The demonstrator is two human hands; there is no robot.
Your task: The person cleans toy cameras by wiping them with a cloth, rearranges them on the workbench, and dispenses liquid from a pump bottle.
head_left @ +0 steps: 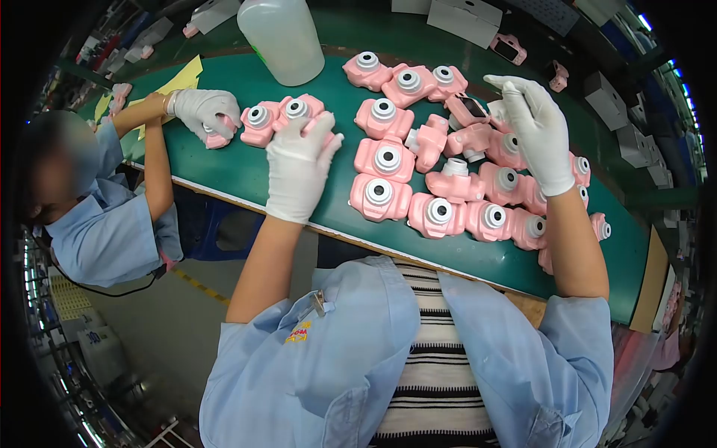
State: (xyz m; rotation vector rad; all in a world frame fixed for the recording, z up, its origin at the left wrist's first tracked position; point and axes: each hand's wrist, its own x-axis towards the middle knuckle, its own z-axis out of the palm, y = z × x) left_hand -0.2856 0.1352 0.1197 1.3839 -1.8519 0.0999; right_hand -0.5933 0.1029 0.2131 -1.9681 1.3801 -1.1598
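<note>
My left hand (299, 170), in a white glove, has its fingers bent over a pink toy camera (298, 109) with a white lens ring. Pink shows between the fingers, and the palm hides part of the camera. Touching it on the left is another pink toy camera (258, 116). My right hand (536, 134), also gloved, is raised above the right side of a large group of pink toy cameras (388, 158). Its fingers are stretched out, and nothing shows in them. Some cameras in the group lie turned or on their sides, one with its dark screen (472, 107) showing.
On the left, a co-worker's gloved hand (205, 112) holds a pink camera (219, 136) near yellow paper (185, 78). A translucent bottle (282, 41) stands at the back of the green table (332, 196). White boxes (464, 21) lie beyond, with more at right.
</note>
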